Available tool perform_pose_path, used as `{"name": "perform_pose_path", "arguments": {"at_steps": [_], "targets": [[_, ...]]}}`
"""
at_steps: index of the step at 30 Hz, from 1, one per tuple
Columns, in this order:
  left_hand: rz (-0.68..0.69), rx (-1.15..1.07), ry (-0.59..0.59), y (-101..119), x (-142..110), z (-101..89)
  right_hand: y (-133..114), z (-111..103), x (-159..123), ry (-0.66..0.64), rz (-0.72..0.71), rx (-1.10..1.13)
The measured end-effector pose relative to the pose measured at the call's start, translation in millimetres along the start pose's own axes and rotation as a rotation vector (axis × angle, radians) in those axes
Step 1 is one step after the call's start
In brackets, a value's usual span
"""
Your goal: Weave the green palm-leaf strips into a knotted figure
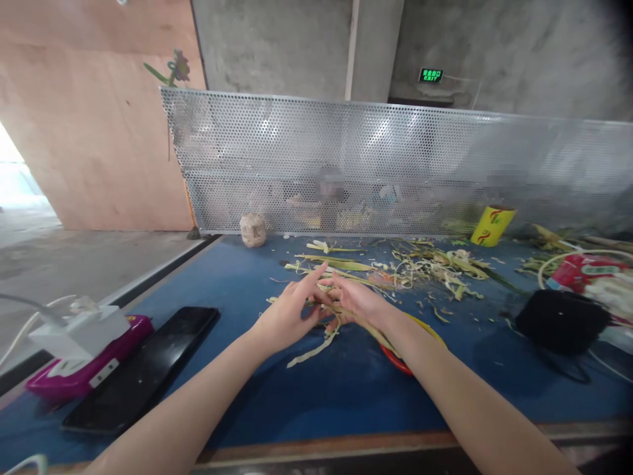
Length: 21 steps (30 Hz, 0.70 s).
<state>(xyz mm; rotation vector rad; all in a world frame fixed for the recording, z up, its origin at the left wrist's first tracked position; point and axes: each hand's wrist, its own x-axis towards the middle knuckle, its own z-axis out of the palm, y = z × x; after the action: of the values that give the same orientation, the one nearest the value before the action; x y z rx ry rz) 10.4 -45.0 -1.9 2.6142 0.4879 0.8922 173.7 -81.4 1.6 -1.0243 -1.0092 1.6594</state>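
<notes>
My left hand (289,315) and my right hand (363,302) meet over the middle of the blue table, fingertips close together. Between them run pale yellow-green plant strips (312,354), limp and leaf-like, with one end hanging below my fingers. My right hand's fingers are closed on the strips, and part of one trails back under my right wrist. My left thumb and fingers curl around the same bunch; the exact grip is partly hidden. Beneath my right forearm shows a round item with a red and yellow rim (395,359).
Loose plant scraps (430,267) litter the table's far side. A black phone (148,369) and purple power strip (93,369) lie left. A black box-like object (561,322) and red package (588,272) sit right. A yellow cylinder (492,225) stands before the perforated metal screen (306,142).
</notes>
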Motion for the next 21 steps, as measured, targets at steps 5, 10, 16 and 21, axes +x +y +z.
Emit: {"name": "perform_pose_path", "arguments": {"at_steps": [5, 10, 16, 21], "targets": [[-0.093, -0.05, 0.173, -1.8, 2.4, -8.4, -1.4, -7.0, -3.0, -0.081, 0.067, -0.127], [0.049, 0.025, 0.062, -2.6, -1.3, -14.8, -5.2, -8.6, -7.6, -0.138, 0.142, -0.206], [0.145, 0.045, -0.014, 0.8, -3.3, -4.8, -4.9, -6.5, -6.1, -0.1, 0.142, -0.152], [0.161, 0.065, -0.179, 1.7, -2.6, 4.2, -3.5, -5.1, -3.5, -0.109, 0.175, -0.181]]}}
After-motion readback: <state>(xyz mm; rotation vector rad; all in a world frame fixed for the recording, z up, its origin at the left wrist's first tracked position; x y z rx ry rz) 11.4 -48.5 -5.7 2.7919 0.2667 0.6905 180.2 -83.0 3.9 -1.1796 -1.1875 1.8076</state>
